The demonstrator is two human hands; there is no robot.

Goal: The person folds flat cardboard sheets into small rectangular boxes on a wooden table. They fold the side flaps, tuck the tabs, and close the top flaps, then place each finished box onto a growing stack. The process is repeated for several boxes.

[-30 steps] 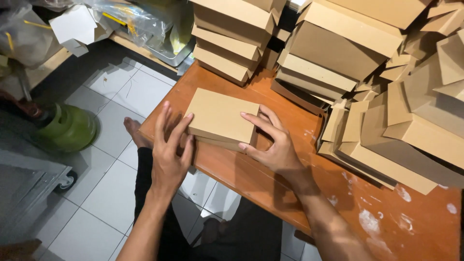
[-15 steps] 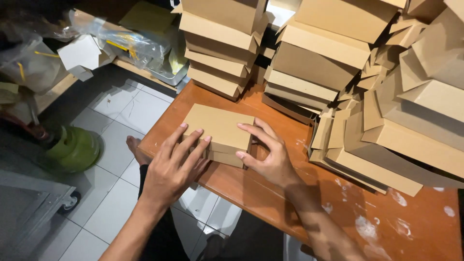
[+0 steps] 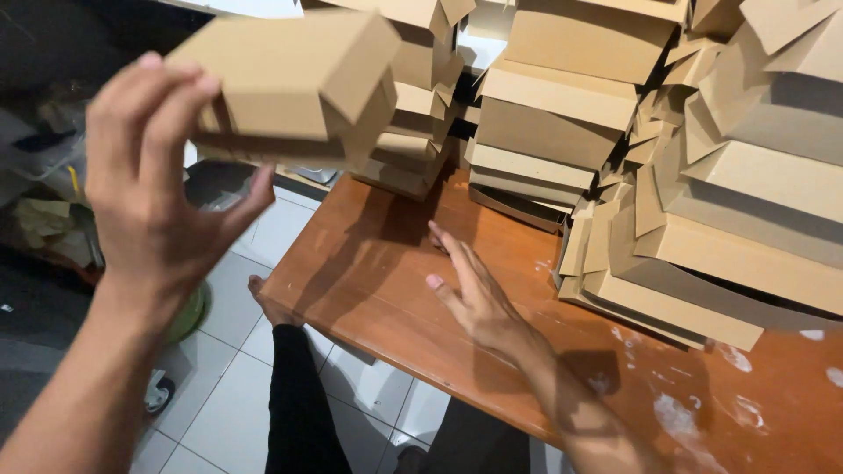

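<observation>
My left hand [image 3: 154, 189] holds a closed brown cardboard box [image 3: 294, 83] raised high at the upper left, fingers over its left end and thumb under it. My right hand [image 3: 474, 294] lies flat and empty on the orange-brown wooden table [image 3: 369, 281], fingers spread and pointing toward the stacks. A stack of similar folded boxes [image 3: 413, 114] stands right behind the lifted box.
Tall stacks of brown boxes [image 3: 553, 114] fill the table's back, and leaning stacks [image 3: 738, 202] crowd its right side. White paint marks [image 3: 702, 412] spot the table's right end. Below are white floor tiles [image 3: 263, 237], my black-trousered legs [image 3: 299, 404] and a green object [image 3: 189, 312].
The box rested on the table under both hands; now my left hand has lifted it up and to the left. My right hand let go and stays flat on the table.
</observation>
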